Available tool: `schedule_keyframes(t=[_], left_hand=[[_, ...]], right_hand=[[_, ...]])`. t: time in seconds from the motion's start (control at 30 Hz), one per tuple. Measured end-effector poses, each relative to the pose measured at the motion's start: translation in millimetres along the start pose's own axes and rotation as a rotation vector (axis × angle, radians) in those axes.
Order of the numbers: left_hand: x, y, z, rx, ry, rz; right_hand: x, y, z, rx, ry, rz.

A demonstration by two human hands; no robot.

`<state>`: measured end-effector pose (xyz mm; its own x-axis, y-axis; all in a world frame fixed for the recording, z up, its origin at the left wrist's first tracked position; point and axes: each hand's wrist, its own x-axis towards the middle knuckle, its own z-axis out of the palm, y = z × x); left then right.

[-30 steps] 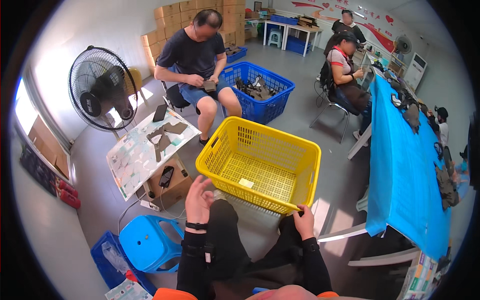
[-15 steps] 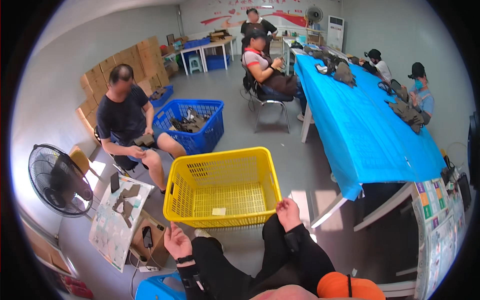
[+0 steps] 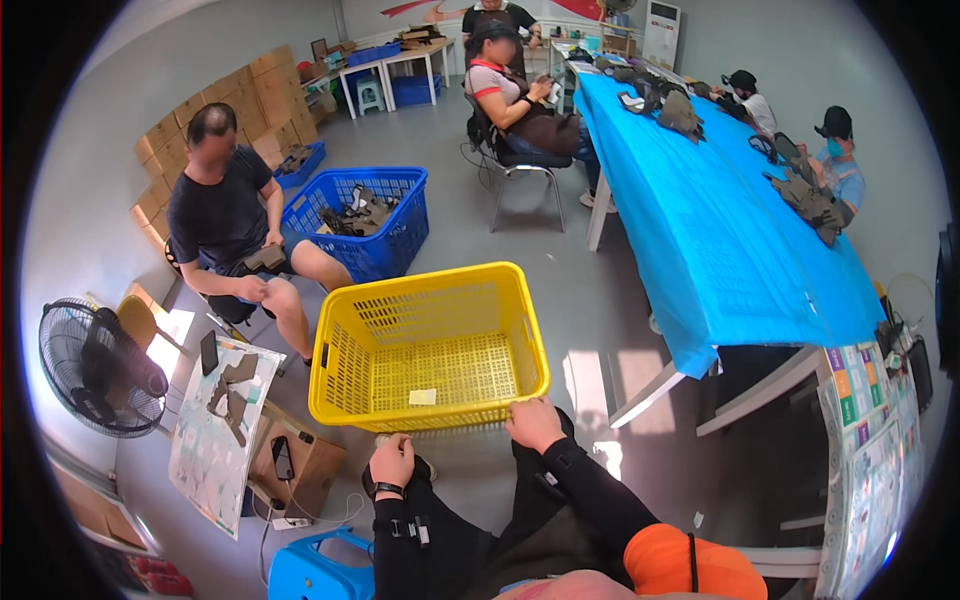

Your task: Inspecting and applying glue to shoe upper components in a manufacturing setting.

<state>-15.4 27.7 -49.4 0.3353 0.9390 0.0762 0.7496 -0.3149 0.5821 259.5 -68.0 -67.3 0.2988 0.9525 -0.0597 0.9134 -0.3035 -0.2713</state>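
A large yellow plastic basket [image 3: 430,413] with slotted walls stands on the floor in front of my knees. Inside, a small pale paper slip [image 3: 422,397] lies on its bottom; nothing else shows in it. My right hand [image 3: 536,425] is closed over the near rim close to the right corner, knuckles up. At the near side, left of the middle, my left hand [image 3: 392,462] has its fingers curled against the rim's lower edge; its fingertips are partly hidden. Dark bands circle both my wrists.
A seated co-worker [image 3: 225,200] holds a dark piece beside a blue basket [image 3: 400,245] of grey-brown pieces. At left are a fan [image 3: 100,370], a low board [image 3: 215,450] and a blue stool [image 3: 320,565]. A blue-covered table [image 3: 690,250] stands at right, with several people around it.
Both my hands have come inward to the yellow basket's near rim, and their loosely parted fingers have closed. The view has tilted down a little. The basket shows no clear shift on the floor.
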Motion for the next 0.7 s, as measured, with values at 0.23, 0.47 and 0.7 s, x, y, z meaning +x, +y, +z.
schedule_keyframes(t=[0.23,0.47,0.7], left_hand=[[2,-3,1,0.118,0.026,0.029],[6,-10,6,0.248,0.003,0.054],[15,3,-1,0.542,-0.112,-0.175]], right_hand=[[12,-12,-9,-0.088,-0.13,0.057],[42,-14,-21,-0.172,-0.54,0.159],[41,-11,-23,-0.239,-0.593,-0.059]])
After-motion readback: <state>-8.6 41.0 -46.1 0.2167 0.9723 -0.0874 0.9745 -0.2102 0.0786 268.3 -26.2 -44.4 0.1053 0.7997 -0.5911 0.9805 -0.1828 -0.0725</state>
